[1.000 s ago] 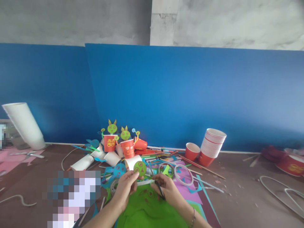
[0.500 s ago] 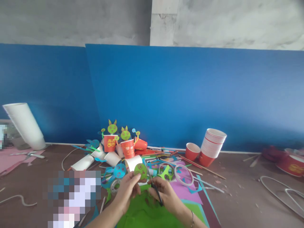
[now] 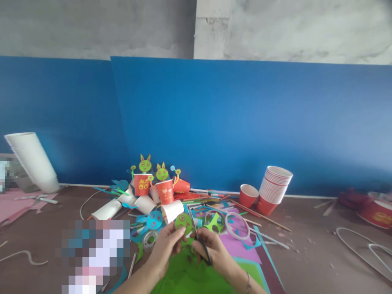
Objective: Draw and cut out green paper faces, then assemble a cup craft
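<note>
Green sheet (image 3: 196, 277) lies nearest on the table (image 3: 306, 257). Above it, the left hand (image 3: 162, 249) grasps the green disc (image 3: 183, 219) between thumb and fingers; the right hand's fingers (image 3: 216, 250) grip the scissors (image 3: 202, 248), blades upright beside the disc's rim. Sound practice, in my judgement: steady disc, thumb clear of blades, small cuts, disc turned to them. Decorated cups (image 3: 165, 193) stand toward the far edge.

- Backed by blue panels (image 3: 245, 122), meeting left of centre.
- Bordered above by blotchy grey wall (image 3: 290, 30) and a paler pillar (image 3: 212, 38).
- Fronted by a brown tabletop (image 3: 306, 263).
- Lit softly, brighter rightward.
</note>
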Demonstrator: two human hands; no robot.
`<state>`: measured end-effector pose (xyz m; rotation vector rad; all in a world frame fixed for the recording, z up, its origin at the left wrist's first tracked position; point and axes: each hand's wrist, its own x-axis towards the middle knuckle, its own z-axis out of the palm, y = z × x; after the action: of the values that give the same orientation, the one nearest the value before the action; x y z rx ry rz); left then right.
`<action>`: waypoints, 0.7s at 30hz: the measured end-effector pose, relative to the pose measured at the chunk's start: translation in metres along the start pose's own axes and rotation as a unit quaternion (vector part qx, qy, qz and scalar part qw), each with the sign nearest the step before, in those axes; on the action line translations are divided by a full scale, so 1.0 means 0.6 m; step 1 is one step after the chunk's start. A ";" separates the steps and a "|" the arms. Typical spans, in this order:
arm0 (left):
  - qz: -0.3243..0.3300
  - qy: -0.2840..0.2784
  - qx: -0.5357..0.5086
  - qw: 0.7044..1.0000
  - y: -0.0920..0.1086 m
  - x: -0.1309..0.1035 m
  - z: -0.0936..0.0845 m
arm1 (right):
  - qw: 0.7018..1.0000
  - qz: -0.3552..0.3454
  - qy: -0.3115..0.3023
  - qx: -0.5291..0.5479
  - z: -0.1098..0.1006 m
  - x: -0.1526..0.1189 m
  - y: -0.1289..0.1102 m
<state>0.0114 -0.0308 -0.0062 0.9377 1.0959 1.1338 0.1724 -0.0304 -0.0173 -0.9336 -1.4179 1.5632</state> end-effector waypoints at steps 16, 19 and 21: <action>-0.006 0.001 0.000 1.000 0.003 0.003 -0.002 | 1.000 -0.002 -0.004 -0.014 -0.002 -0.003 -0.007; -0.007 0.000 0.002 1.000 0.003 0.005 -0.003 | 1.000 0.002 -0.002 -0.025 -0.001 -0.004 -0.013; -0.011 0.002 0.002 1.000 0.003 0.005 -0.004 | 0.999 0.008 -0.002 -0.032 -0.001 -0.004 -0.014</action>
<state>0.0090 -0.0276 -0.0056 0.9259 1.1097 1.1157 0.1747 -0.0321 -0.0089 -0.9828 -1.4743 1.5388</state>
